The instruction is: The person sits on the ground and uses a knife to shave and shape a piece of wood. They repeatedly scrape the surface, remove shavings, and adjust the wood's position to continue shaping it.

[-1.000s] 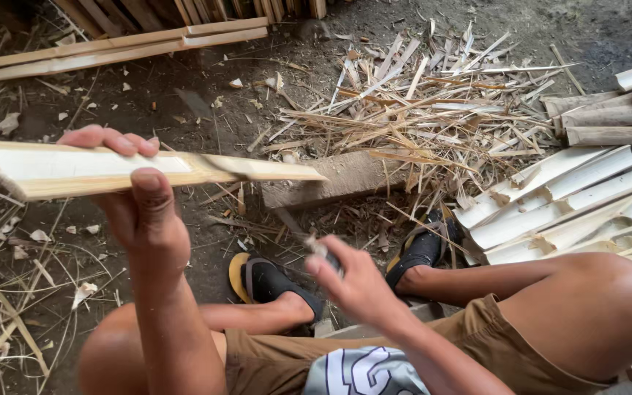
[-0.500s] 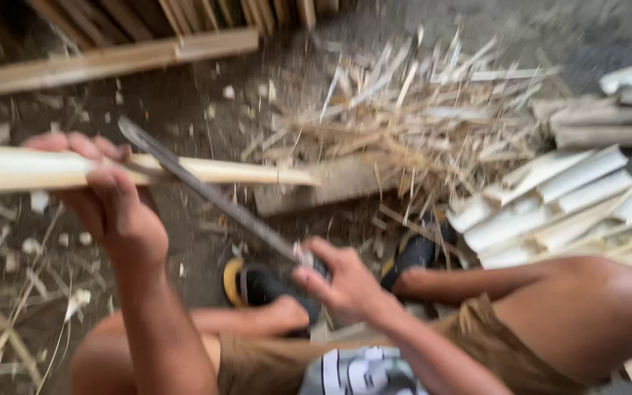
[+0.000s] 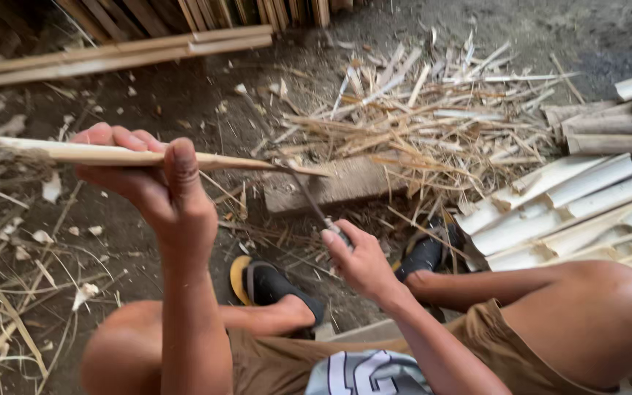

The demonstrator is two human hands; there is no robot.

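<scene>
Right now our left hand (image 3: 156, 184) is clenched around a pale, flat bamboo slat (image 3: 148, 156), held roughly level above the dirt floor (image 3: 177, 102), thumb pressed over its near edge. Our right hand (image 3: 360, 260) is fisted on the handle of a thin dark knife (image 3: 305, 194), whose blade meets the slat's tapered right end. Below the tip lies a rough wooden block (image 3: 345, 183); fibrous dry shavings (image 3: 433, 124) heap behind it, curved split bamboo pieces (image 3: 572, 205) stacked at right
</scene>
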